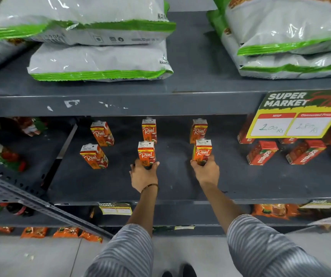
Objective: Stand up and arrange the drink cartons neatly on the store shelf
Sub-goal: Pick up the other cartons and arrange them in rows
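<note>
Several orange "Real" drink cartons stand upright on the dark grey middle shelf (pixel 104 184) in two rows. The back row holds a left carton (pixel 102 133), a middle carton (pixel 149 130) and a right carton (pixel 198 130). The front left carton (pixel 94 156) stands free. My left hand (pixel 143 173) grips the base of the front middle carton (pixel 146 153). My right hand (pixel 205 169) grips the base of the front right carton (pixel 203 151). Both held cartons are upright on the shelf.
Red Maaza cartons (pixel 261 152) stand to the right under a yellow price sign (pixel 296 114). Large grey-and-green bags (pixel 100 62) fill the shelf above. A slanted perforated metal bar (pixel 40 204) crosses the lower left. Orange packets (pixel 34 231) sit on the lower shelves.
</note>
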`<state>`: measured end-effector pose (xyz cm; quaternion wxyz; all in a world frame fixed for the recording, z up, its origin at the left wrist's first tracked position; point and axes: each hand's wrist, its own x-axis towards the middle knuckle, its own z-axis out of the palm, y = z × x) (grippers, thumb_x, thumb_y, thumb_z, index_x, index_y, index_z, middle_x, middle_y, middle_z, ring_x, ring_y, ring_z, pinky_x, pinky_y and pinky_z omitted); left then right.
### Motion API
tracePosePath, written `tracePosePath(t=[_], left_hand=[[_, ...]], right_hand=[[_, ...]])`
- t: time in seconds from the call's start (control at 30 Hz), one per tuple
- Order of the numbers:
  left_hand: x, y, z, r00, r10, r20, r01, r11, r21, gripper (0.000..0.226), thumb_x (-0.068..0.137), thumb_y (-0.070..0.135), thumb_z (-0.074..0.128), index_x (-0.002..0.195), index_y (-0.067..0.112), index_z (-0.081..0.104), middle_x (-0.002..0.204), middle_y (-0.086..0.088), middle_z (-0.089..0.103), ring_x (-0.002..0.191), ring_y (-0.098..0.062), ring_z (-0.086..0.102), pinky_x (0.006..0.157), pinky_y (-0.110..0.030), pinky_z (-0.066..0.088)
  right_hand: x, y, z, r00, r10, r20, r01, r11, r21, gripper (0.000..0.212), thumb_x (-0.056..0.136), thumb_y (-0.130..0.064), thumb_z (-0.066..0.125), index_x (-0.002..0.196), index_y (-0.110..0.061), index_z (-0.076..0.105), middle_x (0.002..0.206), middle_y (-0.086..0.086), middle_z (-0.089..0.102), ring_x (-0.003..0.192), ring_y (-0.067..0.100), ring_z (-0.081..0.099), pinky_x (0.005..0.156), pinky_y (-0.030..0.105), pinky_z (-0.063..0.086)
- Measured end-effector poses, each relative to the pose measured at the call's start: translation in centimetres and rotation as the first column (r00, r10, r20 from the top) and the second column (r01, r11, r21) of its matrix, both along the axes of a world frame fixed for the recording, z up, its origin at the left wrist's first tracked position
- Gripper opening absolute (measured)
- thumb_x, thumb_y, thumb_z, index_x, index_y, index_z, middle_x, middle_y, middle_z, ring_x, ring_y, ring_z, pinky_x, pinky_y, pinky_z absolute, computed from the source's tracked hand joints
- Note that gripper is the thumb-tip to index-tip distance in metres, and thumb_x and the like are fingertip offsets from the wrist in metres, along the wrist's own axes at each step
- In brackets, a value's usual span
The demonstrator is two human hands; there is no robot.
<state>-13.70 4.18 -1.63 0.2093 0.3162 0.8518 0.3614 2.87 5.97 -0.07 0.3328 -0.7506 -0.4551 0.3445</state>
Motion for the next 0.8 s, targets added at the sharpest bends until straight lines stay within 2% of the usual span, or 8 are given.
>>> tracePosePath(t=[0.23, 0.8], left_hand=[[0.0, -0.1, 0.18, 1.0, -0.004, -0.02, 0.004, 1.0, -0.016, 0.057, 0.07, 0.043, 0.075, 0.112, 0.011, 0.054, 0.12, -0.017, 0.062, 0.118, -0.042, 0.053, 0.087, -0.056, 0.051], [-0.24, -0.19, 0.22, 1.0, -0.027, -0.006, 0.027, 0.999, -0.02, 0.059, 0.07, 0.046, 0.074, 0.113, 0.012, 0.053, 0.12, -0.016, 0.063, 0.118, -0.04, 0.054, 0.089, -0.057, 0.05]], right_hand=[[0.31, 0.12, 0.27, 0.997, 0.026, 0.076, -0.025, 1.0, -0.015, 0.052, 0.078, -0.037, 0.07, 0.119, -0.011, 0.05, 0.114, 0.01, 0.067, 0.105, 0.03, 0.064, 0.09, 0.042, 0.053], [0.56, 0.01, 0.58, 0.997, 0.044, 0.058, -0.043, 0.999, -0.021, 0.056, 0.078, -0.04, 0.07, 0.121, -0.012, 0.05, 0.117, 0.01, 0.066, 0.107, 0.03, 0.064, 0.09, 0.04, 0.051]])
